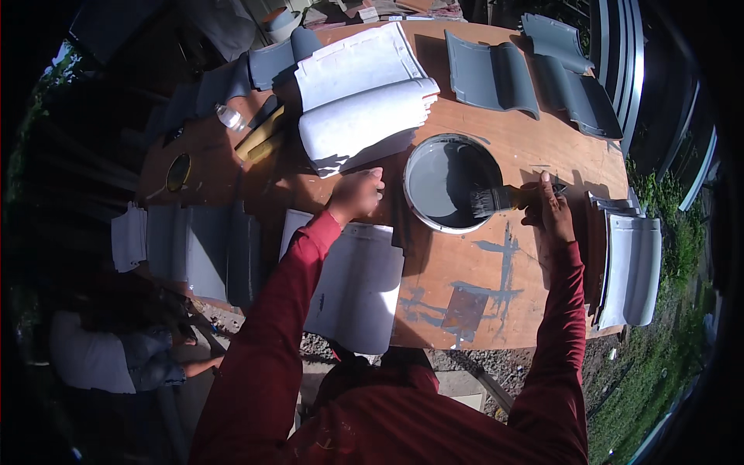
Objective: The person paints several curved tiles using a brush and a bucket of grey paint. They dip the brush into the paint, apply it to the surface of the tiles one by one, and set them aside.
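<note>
My right hand is closed round the handle of a paintbrush. Its bristles, wet with grey paint, rest at the right inner side of a round tub of grey paint. My left hand is curled and blurred, left of the tub and just above the far edge of a white roof tile; what it holds, if anything, is hidden. This wavy tile lies in front of me, partly shaded by my left arm. Beyond my left hand is a stack of white roof tiles.
Grey-painted tiles lie at the far right, and more grey tiles at the left. White-faced tiles stand at the right edge of the wooden table. A yellow-handled tool lies back left. A person is at lower left.
</note>
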